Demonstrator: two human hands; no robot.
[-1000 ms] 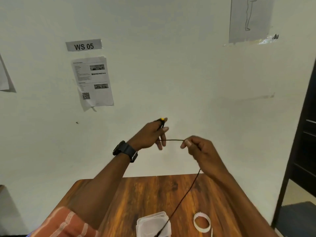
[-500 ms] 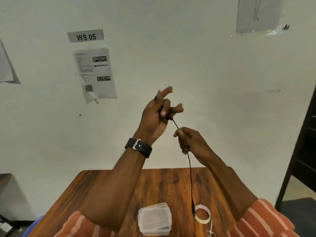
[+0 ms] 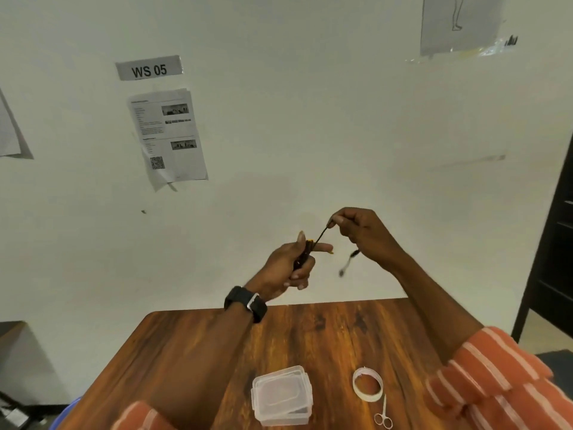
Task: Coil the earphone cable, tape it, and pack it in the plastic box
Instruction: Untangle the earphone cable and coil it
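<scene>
Both hands are raised above the table's far edge. My left hand (image 3: pixel 290 266), with a black watch on the wrist, holds the black earphone cable (image 3: pixel 321 235) wound around its fingers, with a yellow-tipped end showing. My right hand (image 3: pixel 361 232) pinches the cable's free stretch just up and right of the left fingers. A short blurred tail with a plug (image 3: pixel 347 265) dangles below the right hand. The clear plastic box (image 3: pixel 282 395) sits lidded on the table near me. A white tape roll (image 3: pixel 367 384) lies to its right.
Small scissors (image 3: pixel 383 414) lie just in front of the tape roll. The wooden table (image 3: pixel 192 352) stands against a white wall with taped papers. A dark shelf or door frame (image 3: pixel 555 243) stands at the right. Something blue sits under the table's left corner.
The long cable that hung down to the table has been wound up; only a short tail dangles. My left hand has dropped lower, my right hand has risen beside it.
</scene>
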